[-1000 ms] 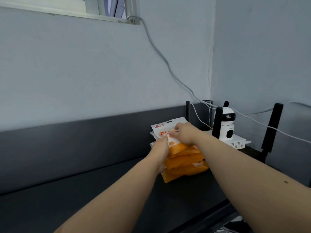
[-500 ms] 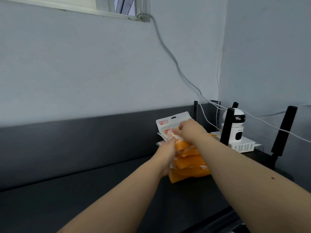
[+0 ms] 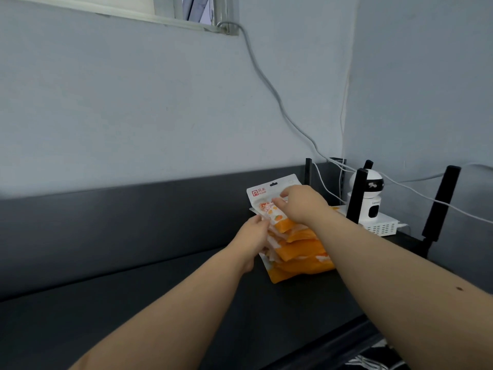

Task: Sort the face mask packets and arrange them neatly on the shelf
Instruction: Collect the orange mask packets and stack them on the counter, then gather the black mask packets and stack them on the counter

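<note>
A stack of several orange-and-white face mask packets lies on the dark shelf, near its right end. The top packet has a white upper part with a red logo. My right hand lies on top of the stack, fingers curled on the top packet's white part. My left hand holds the stack's left edge, fingertips against the packet sides. The packets' right half is hidden behind my right forearm.
A white router with black antennas stands right of the stack, with a small white camera on it. Cables run down the wall from the window. The shelf's dark back panel runs along the wall.
Both hands stay on the stack; the right hand's fingers have shifted slightly on the top packet. The camera view has drifted a little, so the stack sits further right in the frame.
</note>
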